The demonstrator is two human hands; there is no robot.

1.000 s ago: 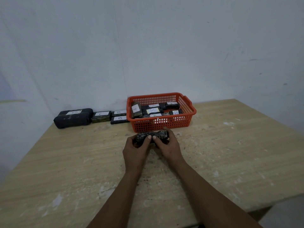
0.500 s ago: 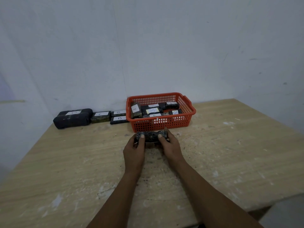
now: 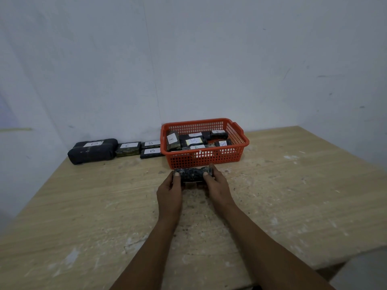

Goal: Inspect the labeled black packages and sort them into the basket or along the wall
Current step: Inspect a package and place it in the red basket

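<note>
Left hand (image 3: 170, 190) and right hand (image 3: 217, 186) gripping one black package (image 3: 192, 174) by its ends, thumbs on top, fingers curled round behind. Package off the table (image 3: 293, 195), just in front of the basket (image 3: 204, 161), long side across the view. Compared with a second ago: thumbs spread wider apart toward the ends, more of the mottled top face showing; a sliver of white along the lower edge, not readable. Package in much the same spot as before. Both forearms reaching forward from the bottom edge, converging slightly, wrists straight. Basket against the wall (image 3: 188, 70), holding several labelled packages. Left of it along the wall: two small B packages (image 3: 151, 147), a C package (image 3: 128, 149), a big bundle (image 3: 92, 151).
</note>
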